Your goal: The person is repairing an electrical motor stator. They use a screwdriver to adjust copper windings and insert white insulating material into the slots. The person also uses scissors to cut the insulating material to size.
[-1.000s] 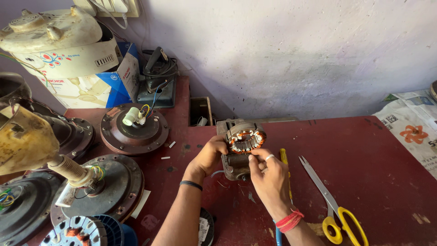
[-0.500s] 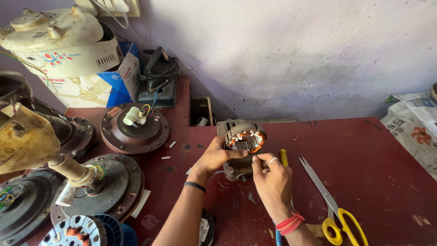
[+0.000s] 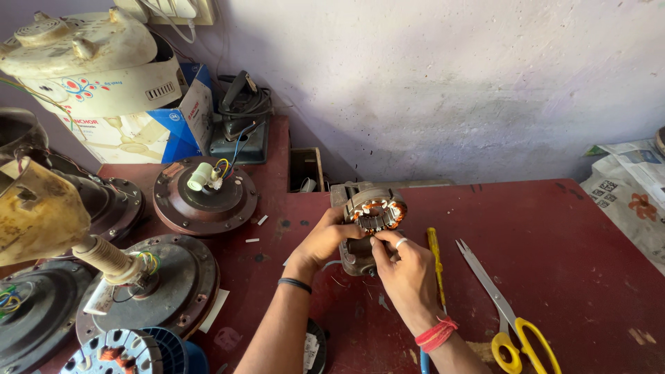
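Work piece: a small motor stator point(image 3: 374, 213) sits near the middle of the dark red table point(image 3: 568, 263), raised in both hands over its grey metal housing point(image 3: 353, 253).
Left hand point(image 3: 325, 239): closed around the left side of the stator, steadying it.
Right hand point(image 3: 405, 266): fingers pinched at the lower edge of the stator core; what they pinch is too small to tell.
Progress: the housing is open and the coils bared; judging by this, the winding work is under way and reassembly is left.
Materials: copper-orange coils ringing a laminated steel core, dull cast housing, scuffed painted table.
Right of the hands: a yellow-handled screwdriver point(image 3: 435, 266) and yellow-handled scissors point(image 3: 509, 318), both lying untouched.
Left side: round brown ceiling-fan motors point(image 3: 204, 197), greasy, with coloured wires.
Far left: a cream appliance shell point(image 3: 83, 55) on a blue box point(image 3: 176, 121).
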